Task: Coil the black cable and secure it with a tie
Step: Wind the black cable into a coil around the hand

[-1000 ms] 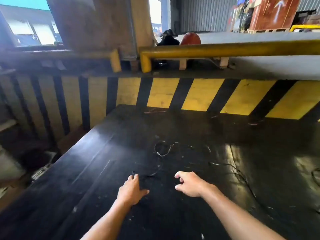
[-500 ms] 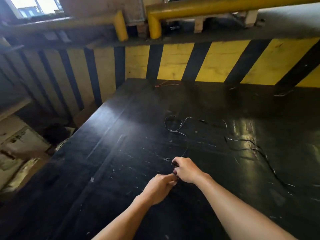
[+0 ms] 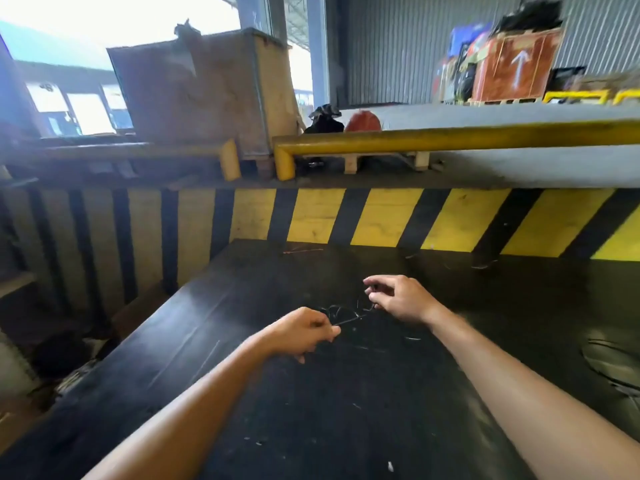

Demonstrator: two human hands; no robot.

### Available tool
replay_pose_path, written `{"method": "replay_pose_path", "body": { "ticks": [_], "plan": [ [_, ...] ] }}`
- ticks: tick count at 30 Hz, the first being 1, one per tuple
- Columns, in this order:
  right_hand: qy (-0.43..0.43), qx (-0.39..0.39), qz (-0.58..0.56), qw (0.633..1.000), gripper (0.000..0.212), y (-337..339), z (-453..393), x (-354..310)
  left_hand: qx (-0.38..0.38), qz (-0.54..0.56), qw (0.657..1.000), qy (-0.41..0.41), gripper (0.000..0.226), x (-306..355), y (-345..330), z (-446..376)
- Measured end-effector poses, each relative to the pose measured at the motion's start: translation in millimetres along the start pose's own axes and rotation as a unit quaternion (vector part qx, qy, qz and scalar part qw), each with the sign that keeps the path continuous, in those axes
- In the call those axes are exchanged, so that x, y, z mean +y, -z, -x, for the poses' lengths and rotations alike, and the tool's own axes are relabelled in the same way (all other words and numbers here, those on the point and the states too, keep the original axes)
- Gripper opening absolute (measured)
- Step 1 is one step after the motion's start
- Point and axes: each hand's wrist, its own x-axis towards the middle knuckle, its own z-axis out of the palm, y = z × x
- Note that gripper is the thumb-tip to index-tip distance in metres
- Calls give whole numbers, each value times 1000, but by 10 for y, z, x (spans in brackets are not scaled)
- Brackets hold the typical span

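head view shows a scuffed black desk (image 3: 346, 427), above it the left hand (image 3: 300, 332) and right hand (image 3: 398, 297) pinching a taut thin black cable (image 3: 349, 319) between them; best feed even loops, keeping tension light.

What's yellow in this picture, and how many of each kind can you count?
Yellow guard rails: 2, the long right one and the short left one.
Yellow stripes on the front hazard board, facing the camera: 6; the dimmer side-wall stripes are not counted.
Small yellow frames far back: blurred, cannot count.
Total counted: 8.
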Motion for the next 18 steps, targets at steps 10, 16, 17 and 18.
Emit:
{"method": "replay_pose_path", "body": {
  "ticks": [10, 16, 17, 18],
  "plan": [
    [112, 68, 82, 988, 21, 873, 357, -417, -221, 335, 910, -105, 40, 1265, 545, 318],
    [180, 81, 17, 980, 20, 687, 634, -500, -24, 601, 760, -248, 41, 1633, 644, 110],
    [177, 71, 22, 981, 23, 689, 660, -499, 4, 613, 748, -254, 42, 1659, 683, 94],
    [168, 55, 23, 984, 24, 710, 682, -500, 33, 618, 743, -255, 44, 1674, 733, 88]
  ]
}}
